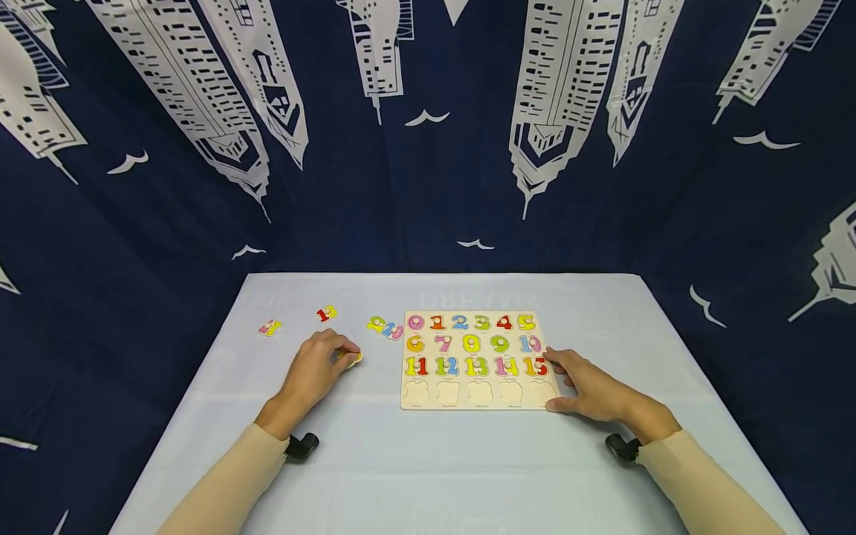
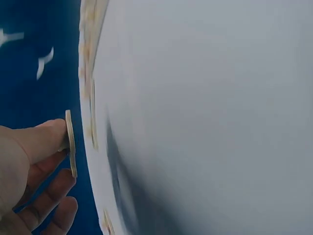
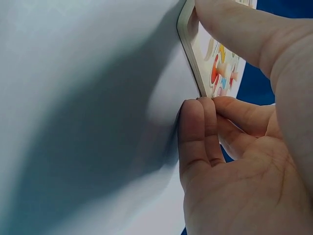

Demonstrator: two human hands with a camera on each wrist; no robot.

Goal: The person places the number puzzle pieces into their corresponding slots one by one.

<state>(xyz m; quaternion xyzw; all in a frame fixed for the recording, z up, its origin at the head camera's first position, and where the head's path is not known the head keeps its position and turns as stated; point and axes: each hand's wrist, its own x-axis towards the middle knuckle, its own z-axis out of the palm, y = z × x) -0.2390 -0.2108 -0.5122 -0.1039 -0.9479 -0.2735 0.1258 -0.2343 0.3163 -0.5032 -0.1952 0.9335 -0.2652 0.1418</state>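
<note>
My left hand (image 1: 317,371) is left of the wooden number puzzle board (image 1: 479,392), pinching a thin puzzle piece (image 2: 71,144) between thumb and fingers. That piece is edge-on in the left wrist view, and the hand mostly covers it in the head view, so its number is hidden. On the board, coloured numbers 0 to 15 fill three rows; the row nearest me shows bare recesses. My right hand (image 1: 594,390) holds the board's right side, thumb (image 3: 234,24) over the near corner and fingertips against the edge.
Loose number pieces lie on the white table (image 1: 428,475): one pink and yellow (image 1: 270,328) at far left, one red and yellow (image 1: 326,313) beside it, and overlapping yellow-green and pink-blue pieces (image 1: 377,324) by the board's left edge. A dark blue patterned cloth (image 1: 401,193) hangs behind.
</note>
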